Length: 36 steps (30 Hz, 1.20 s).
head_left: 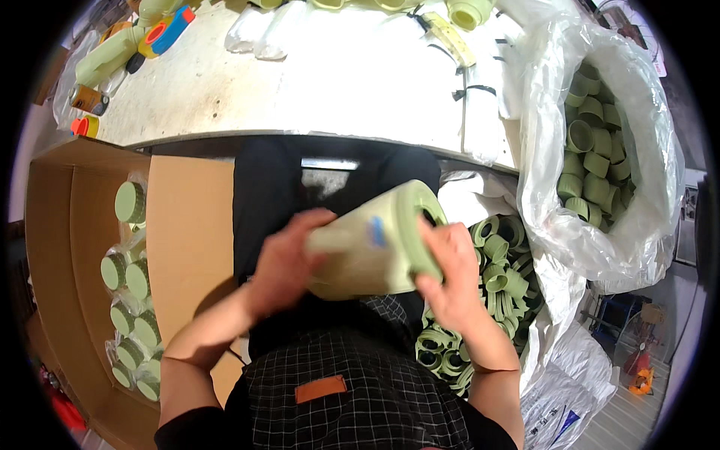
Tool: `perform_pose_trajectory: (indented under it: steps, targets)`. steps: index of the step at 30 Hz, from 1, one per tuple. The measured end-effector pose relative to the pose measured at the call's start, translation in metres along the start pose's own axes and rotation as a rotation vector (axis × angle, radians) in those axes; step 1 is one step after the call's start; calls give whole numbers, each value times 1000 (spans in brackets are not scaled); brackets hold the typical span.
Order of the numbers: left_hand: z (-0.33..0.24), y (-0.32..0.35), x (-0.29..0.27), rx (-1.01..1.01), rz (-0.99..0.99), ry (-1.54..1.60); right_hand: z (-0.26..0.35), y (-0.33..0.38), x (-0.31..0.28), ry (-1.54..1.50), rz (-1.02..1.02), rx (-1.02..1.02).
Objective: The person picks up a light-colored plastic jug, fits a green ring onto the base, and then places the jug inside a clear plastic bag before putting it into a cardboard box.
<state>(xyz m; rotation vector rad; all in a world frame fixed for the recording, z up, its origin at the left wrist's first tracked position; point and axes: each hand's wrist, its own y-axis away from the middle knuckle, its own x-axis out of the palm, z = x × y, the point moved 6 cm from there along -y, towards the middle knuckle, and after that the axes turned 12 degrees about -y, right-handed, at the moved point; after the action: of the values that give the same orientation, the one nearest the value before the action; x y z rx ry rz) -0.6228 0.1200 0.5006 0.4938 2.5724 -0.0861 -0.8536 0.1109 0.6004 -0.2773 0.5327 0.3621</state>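
Note:
Above my lap I hold a pale green cylindrical container (367, 244) tilted on its side, with a blue mark on its wall and a thick ring at its right end. My left hand (289, 259) is closed round its left end, a little smeared by motion. At the ringed end, my right hand (454, 274) grips the rim, thumb below and fingers at the dark opening. What lies inside the container is hidden. Beside my right arm, a sack (551, 322) holds many green plastic parts (499, 277), some of them ring-shaped with dark openings.
To my left stands an open cardboard box (191, 217) with several green-lidded containers (139, 279) in clear wrap. A white worktable (337, 90) lies ahead, its edge near my knees. At far right, a clear plastic bag (551, 150) holds green cups (596, 165).

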Motion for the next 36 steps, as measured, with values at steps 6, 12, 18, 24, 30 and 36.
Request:
perform_pose_trajectory:
  steps: [6,12,18,24,30,36]
  targets:
    - [-45,17,32,144,2,-164,-43,-12,-10,-138,-45,298]
    - [-41,-6,16,42,45,-126,-80,-9,-24,-525,-111,382]
    - [-118,-84,-44,655,-352,-142,-100,-18,-9,-533,-24,273]
    - [-22,-301,-26,273,-534,-541,-115,-44,-21,-560,-16,238]
    - [-14,-267,53,-132,334,668,-157,-68,-25,-931,-533,436]
    - [-28,-205,62,-136,169,737,-136,-59,-40,-676,-591,172]
